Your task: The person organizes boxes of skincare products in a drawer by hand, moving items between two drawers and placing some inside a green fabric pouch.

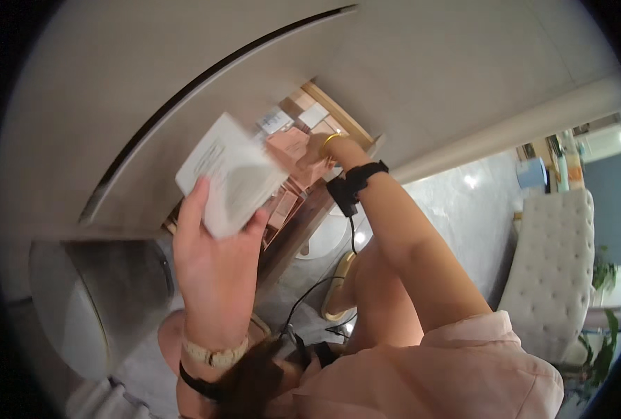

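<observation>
Raised over an open drawer [342, 115], my left hand [216, 279] holds a white box [230, 174] between thumb and fingers. The box is tilted and smeared by motion, with faint print on its face. My right hand [315, 148] reaches down into the drawer, at a pink box [287, 142]. Its fingers are blurred and partly hidden, so I cannot tell whether they grip that box. Around it lie a small white box [315, 115], a white box with dark markings [274, 121] and more pink boxes [280, 207] toward the drawer front.
A pale cabinet panel [150, 105] with a dark edge strip rises beyond the drawer. Left stands a grey and white rounded seat [101, 307]. A black cable [303, 297] hangs from my right wrist strap. Right are a tufted pale seat [551, 258], a light-blue container [532, 172] and plants [607, 342].
</observation>
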### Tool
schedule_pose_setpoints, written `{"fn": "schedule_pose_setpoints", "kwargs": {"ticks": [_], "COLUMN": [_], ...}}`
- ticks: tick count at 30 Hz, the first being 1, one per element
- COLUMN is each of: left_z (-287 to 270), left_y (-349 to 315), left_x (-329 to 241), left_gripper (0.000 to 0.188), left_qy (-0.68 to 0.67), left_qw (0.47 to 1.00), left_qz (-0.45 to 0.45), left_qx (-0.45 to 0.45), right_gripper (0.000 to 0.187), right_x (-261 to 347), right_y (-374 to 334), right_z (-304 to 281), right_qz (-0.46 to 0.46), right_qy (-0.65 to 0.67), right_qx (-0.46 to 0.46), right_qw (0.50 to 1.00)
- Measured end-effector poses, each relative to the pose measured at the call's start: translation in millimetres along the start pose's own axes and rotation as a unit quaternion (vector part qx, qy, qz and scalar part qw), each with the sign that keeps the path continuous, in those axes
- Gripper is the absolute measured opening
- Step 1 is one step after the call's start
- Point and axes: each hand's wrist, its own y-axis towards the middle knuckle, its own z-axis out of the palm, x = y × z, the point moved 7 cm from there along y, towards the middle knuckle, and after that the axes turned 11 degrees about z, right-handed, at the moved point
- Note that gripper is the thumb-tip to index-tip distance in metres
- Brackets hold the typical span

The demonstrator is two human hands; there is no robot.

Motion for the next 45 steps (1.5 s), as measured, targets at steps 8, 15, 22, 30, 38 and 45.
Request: {"fn": "schedule_pose_setpoints", "kwargs": {"ticks": [8,15,22,30,38,45], "left_z": [-18.1,-31.2,-92.1,-128.1,-109.7,-104.9], "left_y": [0.8,13.2,65.0,91.0,114.1,126.2], "left_x": [-1.9,14.4,34.5,60.5,44.5,50.9], "left_gripper": [0.030,0.031,0.033,0.032,0.028,0.027], "left_qy": [0.076,0.143,0.348,0.498,0.456,0.395], "left_qw": [0.995,0.988,0.936,0.852,0.890,0.918], "left_qz": [0.069,0.029,-0.013,-0.136,-0.020,-0.010], "left_qx": [-0.005,0.042,0.051,0.083,0.012,-0.013], "right_gripper": [0.072,0.064,0.063,0.070,0.071,0.078], "right_x": [17.5,-34.9,-26.0,-27.4,6.1,38.2], "right_y": [-85.2,-104.7,-101.0,-67.7,-40.3,-18.0], "right_z": [-54.5,-58.7,-38.2,-4.1,16.8,31.3], "right_qz": [-0.040,-0.081,-0.115,-0.090,-0.039,0.004], "right_qy": [0.041,0.304,0.340,0.133,-0.146,-0.300], "right_qx": [-0.065,-0.006,0.019,-0.047,-0.326,-0.290], "right_qw": [0.996,0.949,0.933,0.986,0.933,0.909]}}
